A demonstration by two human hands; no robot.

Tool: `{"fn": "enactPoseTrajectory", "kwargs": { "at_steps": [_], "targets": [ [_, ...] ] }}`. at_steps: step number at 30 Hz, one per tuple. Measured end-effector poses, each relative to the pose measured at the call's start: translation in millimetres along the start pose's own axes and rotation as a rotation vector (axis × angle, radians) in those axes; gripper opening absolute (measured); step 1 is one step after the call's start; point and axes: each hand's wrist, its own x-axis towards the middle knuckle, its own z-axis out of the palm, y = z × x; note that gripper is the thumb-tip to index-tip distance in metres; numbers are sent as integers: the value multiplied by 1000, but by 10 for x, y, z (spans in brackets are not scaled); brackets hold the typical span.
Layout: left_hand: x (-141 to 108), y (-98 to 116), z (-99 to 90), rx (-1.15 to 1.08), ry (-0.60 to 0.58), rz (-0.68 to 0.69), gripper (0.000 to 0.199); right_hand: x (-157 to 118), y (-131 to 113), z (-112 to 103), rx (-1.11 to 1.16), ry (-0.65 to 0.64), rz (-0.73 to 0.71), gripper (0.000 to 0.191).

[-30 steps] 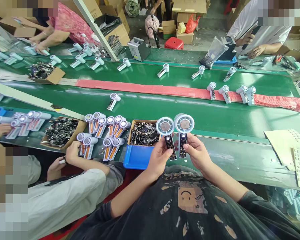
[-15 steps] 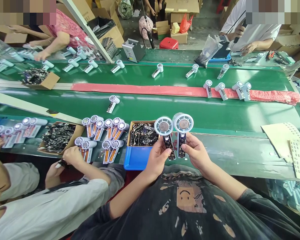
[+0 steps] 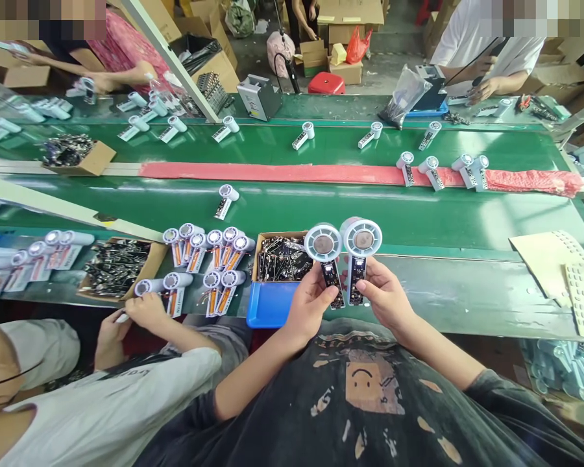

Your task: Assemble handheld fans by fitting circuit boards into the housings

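Two handheld fans with round grilled heads stand side by side in front of my chest, circuit boards bare in their handles. My left hand (image 3: 313,299) is closed round the handle of the left handheld fan (image 3: 323,242), thumb at its lower board. Round the right handheld fan (image 3: 361,238) my right hand (image 3: 385,293) is closed, its thumb on the board's edge. Both heads point up, and they almost touch. Just left of my left hand are a cardboard box (image 3: 281,256) of circuit boards and a blue tray (image 3: 271,305).
A co-worker's hands (image 3: 146,312) are at the left near rows of fans (image 3: 214,243) and another box of boards (image 3: 117,266). Beyond runs a green conveyor (image 3: 282,211) with a red strip (image 3: 272,172) and several fans. Perforated cream sheets (image 3: 540,259) lie at right.
My hands keep holding both fans, almost unmoved. The co-worker's hand at left has shifted to a fan near the box. Across the line, a person's arm at upper left has pulled back.
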Motion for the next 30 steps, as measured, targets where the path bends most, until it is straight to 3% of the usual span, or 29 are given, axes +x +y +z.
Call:
{"fn": "enactPoseTrajectory", "kwargs": {
  "at_steps": [7, 14, 19, 21, 24, 30],
  "targets": [
    [-91, 34, -42, -8, -4, 39, 55, -69, 3, 101, -5, -48, -4, 43],
    [-204, 63, -54, 28, 6, 47, 58, -169, 4, 181, -5, -14, 29, 42],
    [-257, -36, 66, 195, 55, 43, 54, -237, 71, 23, -86, 12, 26, 45],
    [-269, -214, 75, 357, 88, -47, 50, -297, 168, -216, -249, 27, 76, 48],
    [-301, -678, 58, 687, 170, -268, 38, -525, 330, -827, -601, 77, 239, 45],
    [-557, -1790, 145, 1059, 226, -521, 18, -1528, 514, -2267, -1010, 320, 571, 31]
  ]
}}
